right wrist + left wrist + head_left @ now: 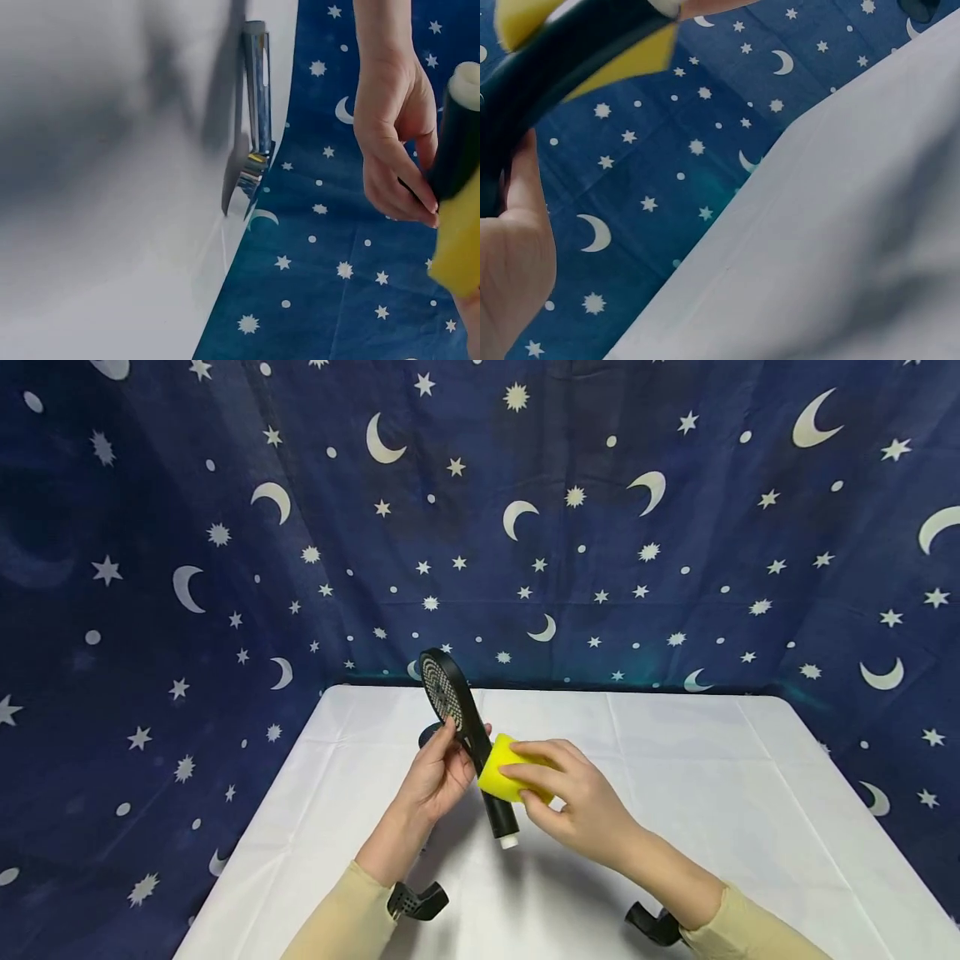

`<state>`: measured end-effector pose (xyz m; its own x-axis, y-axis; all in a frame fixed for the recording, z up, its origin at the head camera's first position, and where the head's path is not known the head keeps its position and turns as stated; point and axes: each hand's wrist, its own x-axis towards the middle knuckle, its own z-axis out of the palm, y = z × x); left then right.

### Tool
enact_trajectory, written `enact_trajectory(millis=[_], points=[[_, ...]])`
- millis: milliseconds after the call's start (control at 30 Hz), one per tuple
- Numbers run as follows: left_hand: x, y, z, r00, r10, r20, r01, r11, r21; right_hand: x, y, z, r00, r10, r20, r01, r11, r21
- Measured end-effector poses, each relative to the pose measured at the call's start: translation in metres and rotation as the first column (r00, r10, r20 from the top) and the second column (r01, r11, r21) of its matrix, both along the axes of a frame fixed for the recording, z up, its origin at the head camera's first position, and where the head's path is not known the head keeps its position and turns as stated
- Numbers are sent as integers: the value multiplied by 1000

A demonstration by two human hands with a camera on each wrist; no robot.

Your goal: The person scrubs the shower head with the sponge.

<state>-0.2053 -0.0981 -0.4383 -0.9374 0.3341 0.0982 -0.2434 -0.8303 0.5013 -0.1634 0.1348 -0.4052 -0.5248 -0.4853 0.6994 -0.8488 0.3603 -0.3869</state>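
In the head view a black hand shower head [468,714] is held up slantwise above the table, its round nozzle face turned left and its white-tipped end pointing down. My left hand [442,772] grips it just below the head, thumb by the nozzle face. Fingers of my right hand [573,793] pinch a yellow sponge [498,772], folded against the black handle from the right. In the left wrist view the sponge [622,64] shows on both sides of the handle [570,56]. The right wrist view shows the white threaded end [466,86] above the sponge [459,240].
A shiny chrome object with a handle [257,90] lies on the white-covered table [97,247], largely hidden behind my left hand in the head view. Black wrist-camera mounts [418,902] sit at both cuffs. A dark blue star-and-moon cloth [480,527] hangs behind the table.
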Motion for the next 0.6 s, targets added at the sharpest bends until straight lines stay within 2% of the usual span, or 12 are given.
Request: enact_trajectory(millis=[100, 233, 300, 433, 600], points=[[2, 5, -2, 997, -69, -37, 70, 997, 15, -9, -7, 5, 999, -30, -35, 27, 997, -68], [5, 8, -4, 986, -152, -64, 154, 987, 36, -19, -18, 10, 999, -50, -23, 45, 987, -155], [4, 8, -3, 988, -144, -59, 147, 988, 53, -20, -22, 11, 999, -44, -6, 43, 986, -161], [1, 1, -1, 996, -77, -46, 80, 995, 65, -10, -20, 7, 1000, -18, 18, 20, 995, -99], [0, -3, -1, 998, -25, -64, 25, 1000, 1, 5, -10, -5, 998, 7, -70, -11, 999, -44]])
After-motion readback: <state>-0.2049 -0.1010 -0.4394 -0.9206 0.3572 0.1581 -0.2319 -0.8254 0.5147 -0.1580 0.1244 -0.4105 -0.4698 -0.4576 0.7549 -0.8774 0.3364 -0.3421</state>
